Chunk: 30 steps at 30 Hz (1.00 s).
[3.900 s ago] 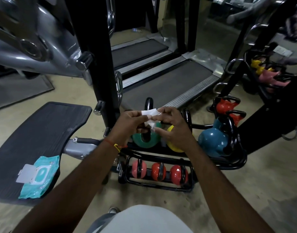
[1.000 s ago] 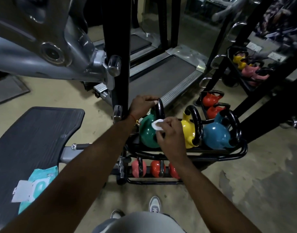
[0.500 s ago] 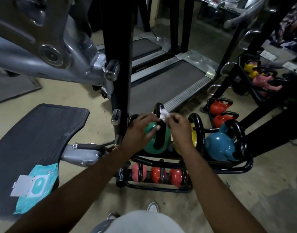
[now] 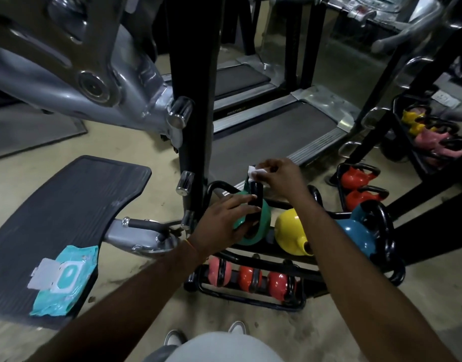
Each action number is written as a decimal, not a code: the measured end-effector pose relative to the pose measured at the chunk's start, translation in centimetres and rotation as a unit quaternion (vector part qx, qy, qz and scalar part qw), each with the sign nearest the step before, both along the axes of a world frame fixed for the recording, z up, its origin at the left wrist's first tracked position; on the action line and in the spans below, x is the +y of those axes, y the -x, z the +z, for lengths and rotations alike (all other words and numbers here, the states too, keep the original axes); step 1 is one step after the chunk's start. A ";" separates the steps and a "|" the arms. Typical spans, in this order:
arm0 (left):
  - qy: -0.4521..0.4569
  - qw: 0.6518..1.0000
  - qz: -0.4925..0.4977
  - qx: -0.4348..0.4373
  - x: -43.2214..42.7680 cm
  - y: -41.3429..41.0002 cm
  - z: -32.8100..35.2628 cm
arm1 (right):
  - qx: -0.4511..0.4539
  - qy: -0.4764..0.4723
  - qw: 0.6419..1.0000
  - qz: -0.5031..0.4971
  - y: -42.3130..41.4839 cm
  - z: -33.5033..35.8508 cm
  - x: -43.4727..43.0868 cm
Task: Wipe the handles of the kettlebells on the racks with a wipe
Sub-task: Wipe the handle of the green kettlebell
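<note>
Centre frame, we've got the right hand, its grip pinching the wipe over the top of the black handle of the green bell. The bell sits at the left end of the rack. The left hand lies spread across the bell's body, fingers straight, tips touching the handle.

What could go wrong? That wipe is only a small wad. If it's dragged hard down the handle, we reckon it could bunch up or slip out of the pinch and drop among the red bells below. The green bell looks tilted on the rails, and if the bracing hand lifts, it may roll against the yellow bell just beside it.

Room to move is tight on the left, where the black post stands close by the bell and knuckles could clip it. The upper side, towards the treadmill, looks open. The yellow and blue handles wait to the right.
</note>
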<state>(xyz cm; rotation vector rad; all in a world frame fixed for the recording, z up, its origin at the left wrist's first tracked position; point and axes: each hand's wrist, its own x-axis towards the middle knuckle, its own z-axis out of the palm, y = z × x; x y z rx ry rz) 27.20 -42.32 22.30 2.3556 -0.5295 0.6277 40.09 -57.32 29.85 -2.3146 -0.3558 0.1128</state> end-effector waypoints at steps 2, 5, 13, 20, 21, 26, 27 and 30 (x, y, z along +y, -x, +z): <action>-0.014 1.000 0.001 0.011 0.0 -0.2 -0.3 | -0.055 0.073 0.995 0.051 0.9 0.2 0.0; -0.010 1.000 0.010 0.023 -0.4 -0.1 -0.2 | -0.120 0.190 0.966 0.125 1.0 0.8 1.0; 0.044 0.997 0.062 -0.018 -1.9 -0.2 0.9 | -0.029 0.026 0.999 0.010 -0.9 -0.8 -0.8; 0.027 0.997 0.074 0.017 -1.9 -2.0 2.3 | 0.136 -0.204 0.969 -0.041 -2.6 -4.6 -2.0; 0.020 0.997 0.072 0.021 -1.8 -2.3 2.5 | 0.110 -0.169 0.979 -0.031 -3.2 -4.5 -1.8; -0.005 0.999 0.047 0.018 -0.9 -3.0 2.4 | -0.033 0.026 0.998 0.044 -2.3 -1.5 -1.2; -0.011 0.999 0.040 0.021 -0.6 -3.0 2.3 | -0.051 0.052 0.996 0.058 -2.4 -1.4 -1.0; -0.026 0.999 0.017 0.021 0.1 -3.0 2.2 | -0.035 0.101 0.991 0.079 -4.4 -1.1 0.7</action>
